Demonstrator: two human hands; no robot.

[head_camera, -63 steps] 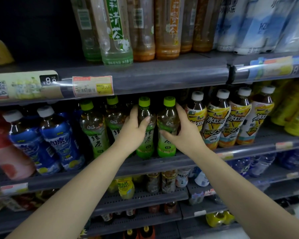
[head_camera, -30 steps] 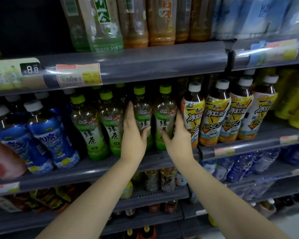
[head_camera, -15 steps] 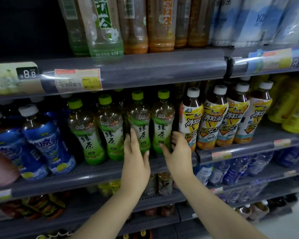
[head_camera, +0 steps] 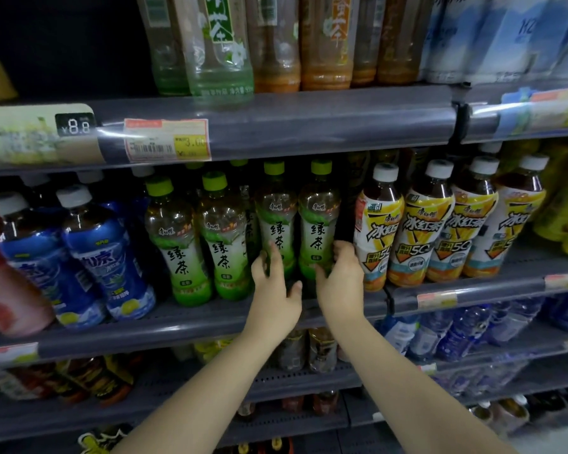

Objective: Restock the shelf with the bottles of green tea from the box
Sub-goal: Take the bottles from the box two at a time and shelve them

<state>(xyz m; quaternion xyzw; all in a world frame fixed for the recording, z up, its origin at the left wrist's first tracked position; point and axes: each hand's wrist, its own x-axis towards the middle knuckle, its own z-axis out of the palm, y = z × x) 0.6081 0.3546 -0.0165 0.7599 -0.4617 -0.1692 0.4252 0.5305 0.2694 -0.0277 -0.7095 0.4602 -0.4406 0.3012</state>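
Both hands reach forward to the middle shelf (head_camera: 210,326). The left hand (head_camera: 274,290) is spread loosely, fingers apart, its fingertips against the lower label of a green tea bottle (head_camera: 276,221); it grips nothing. The right hand (head_camera: 338,283) curls around the base of the neighbouring green tea bottle (head_camera: 320,221), thumb on its front and fingers wrapped behind its right side, though whether it truly clamps the bottle is hard to tell. Both bottles stand upright, long axis vertical, green caps up and labels facing out. To the left of the hands two more green tea bottles (head_camera: 197,240) stand slightly tilted, caps leaning left. Just right of the right hand is a row of yellow-labelled iced tea bottles (head_camera: 420,231) with white caps. Far left of the hands, blue-labelled bottles (head_camera: 79,257) lean. Further green caps behind the front row are mostly hidden in shadow. The upper shelf's bottles are cut off at the top edge, and the lower shelves are dim and blurred.
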